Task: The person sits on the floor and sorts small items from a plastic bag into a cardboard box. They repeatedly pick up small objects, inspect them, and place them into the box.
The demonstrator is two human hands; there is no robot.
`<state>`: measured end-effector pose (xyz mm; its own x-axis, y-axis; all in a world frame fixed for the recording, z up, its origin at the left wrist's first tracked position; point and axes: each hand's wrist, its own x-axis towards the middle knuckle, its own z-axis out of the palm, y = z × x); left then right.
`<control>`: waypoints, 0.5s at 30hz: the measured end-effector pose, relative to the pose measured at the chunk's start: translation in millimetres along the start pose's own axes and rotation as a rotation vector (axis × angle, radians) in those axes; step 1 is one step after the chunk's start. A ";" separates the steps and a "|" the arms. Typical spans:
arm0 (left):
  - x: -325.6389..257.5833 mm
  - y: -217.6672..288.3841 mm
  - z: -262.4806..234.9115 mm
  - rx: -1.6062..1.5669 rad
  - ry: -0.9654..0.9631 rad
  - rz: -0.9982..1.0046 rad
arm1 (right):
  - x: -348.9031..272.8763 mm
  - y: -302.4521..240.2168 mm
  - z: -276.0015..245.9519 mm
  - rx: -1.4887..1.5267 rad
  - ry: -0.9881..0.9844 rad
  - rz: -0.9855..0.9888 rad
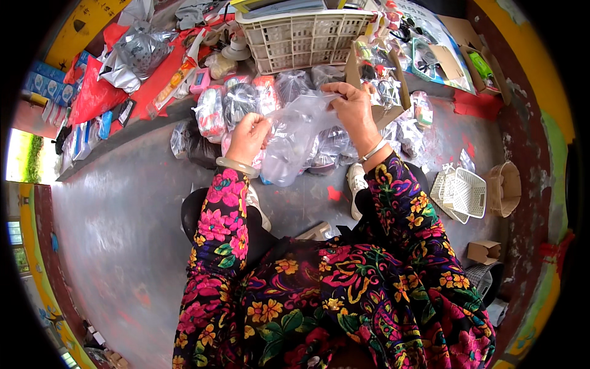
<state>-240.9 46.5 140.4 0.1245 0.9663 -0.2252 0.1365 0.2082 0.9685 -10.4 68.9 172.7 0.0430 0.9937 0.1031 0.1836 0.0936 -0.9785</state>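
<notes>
A clear plastic bag (289,144) hangs stretched between my two hands, its lower end drooping over the floor. My left hand (247,136) is closed on the bag's left edge, fingers pinched together. At the bag's upper right, my right hand (354,109) grips the rim between thumb and fingers. The bag looks empty, though things behind show through it. Just beyond it, several tied clear bags lie heaped on the floor, among them one with red and white contents (211,114) and one with dark contents (241,104).
A beige plastic crate (304,40) stands at the back, with an open cardboard box (393,98) of small items to its right. Red sheeting and silvery bags (138,52) lie far left. White baskets (466,192) and a brown container (504,189) sit on the right floor.
</notes>
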 end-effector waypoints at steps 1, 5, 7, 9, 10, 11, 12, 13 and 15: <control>2.0 -4.1 1.7 0.025 0.008 0.072 | 0.2 1.1 -2.0 0.069 -0.046 0.083; 4.0 -10.3 5.7 0.353 0.066 0.239 | 1.0 3.2 -4.7 0.304 -0.198 0.275; 3.8 -11.8 4.2 0.590 0.113 0.272 | -0.1 0.2 -4.9 0.453 -0.274 0.322; 4.7 -18.7 0.7 0.788 0.170 0.313 | -1.7 -4.2 -6.2 0.657 -0.366 0.393; 5.9 -23.0 0.4 0.808 0.182 0.330 | -2.1 -3.2 -9.1 0.736 -0.377 0.385; 6.7 -26.9 -0.2 0.828 0.194 0.347 | -2.2 -2.0 -12.4 0.814 -0.388 0.377; 7.4 -30.4 -1.2 0.849 0.206 0.364 | -2.2 -1.3 -14.3 0.893 -0.398 0.368; 7.1 -27.0 -0.2 0.814 0.185 0.284 | -1.4 -0.7 -15.6 0.959 -0.370 0.357; 5.8 -18.9 0.8 0.742 0.141 0.123 | 1.0 -1.8 -18.2 1.092 -0.312 0.332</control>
<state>-242.0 48.1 120.7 0.0616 0.9965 -0.0561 0.7602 -0.0104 0.6496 7.2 68.6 177.8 -0.3392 0.9369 -0.0848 -0.7340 -0.3200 -0.5990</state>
